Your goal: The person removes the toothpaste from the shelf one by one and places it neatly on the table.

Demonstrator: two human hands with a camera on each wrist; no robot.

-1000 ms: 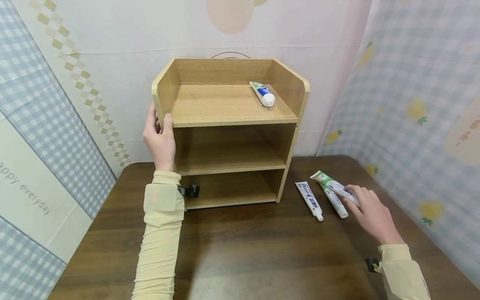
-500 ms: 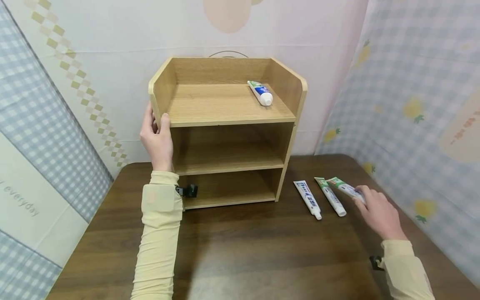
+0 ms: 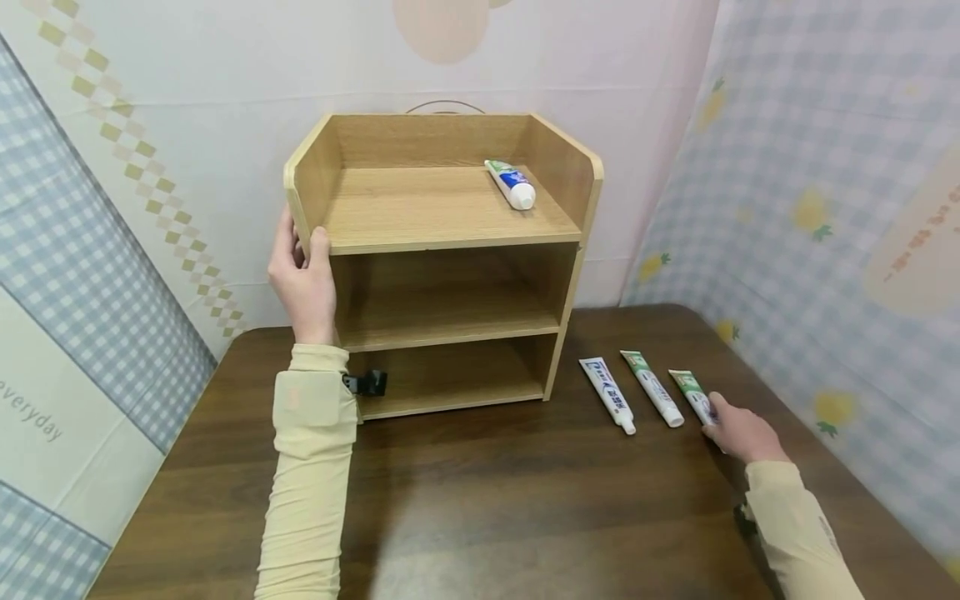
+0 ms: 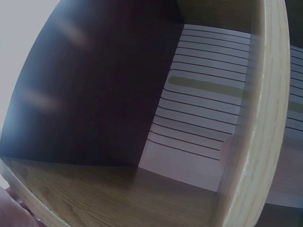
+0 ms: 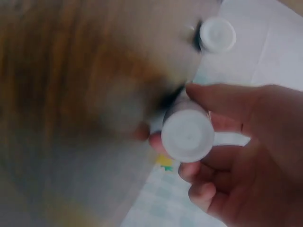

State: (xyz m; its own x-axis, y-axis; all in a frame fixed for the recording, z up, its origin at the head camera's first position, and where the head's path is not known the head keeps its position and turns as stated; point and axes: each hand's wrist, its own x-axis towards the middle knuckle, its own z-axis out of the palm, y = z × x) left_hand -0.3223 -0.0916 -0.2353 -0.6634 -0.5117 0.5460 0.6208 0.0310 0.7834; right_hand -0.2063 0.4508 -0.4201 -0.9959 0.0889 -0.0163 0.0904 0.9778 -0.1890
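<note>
My left hand (image 3: 303, 287) grips the left side panel of a three-level wooden shelf (image 3: 420, 200), thumb at its front edge. At the right of the table, my right hand (image 3: 742, 429) holds the lower end of a green-and-white toothpaste tube (image 3: 692, 393). Its white cap (image 5: 188, 135) shows between thumb and fingers in the right wrist view. Just left lies a second green-and-white toothpaste tube (image 3: 651, 388), apart from the held one. A blue-and-white toothpaste tube (image 3: 606, 393) lies nearer the shelf. On the top level rests another toothpaste tube (image 3: 512, 183) with blue and green print, cap forward.
The brown wooden table (image 3: 480, 508) carries the shelf near its back. A patterned cloth (image 3: 787, 150) hangs along the right side, close to the right hand, and more cloth hangs behind and on the left. The two lower shelf levels hold nothing visible.
My right hand has drawn its tube off the neighbouring tube, to the right and down, so it now lies roughly alongside. The left hand keeps its grip; the head view has shifted slightly.
</note>
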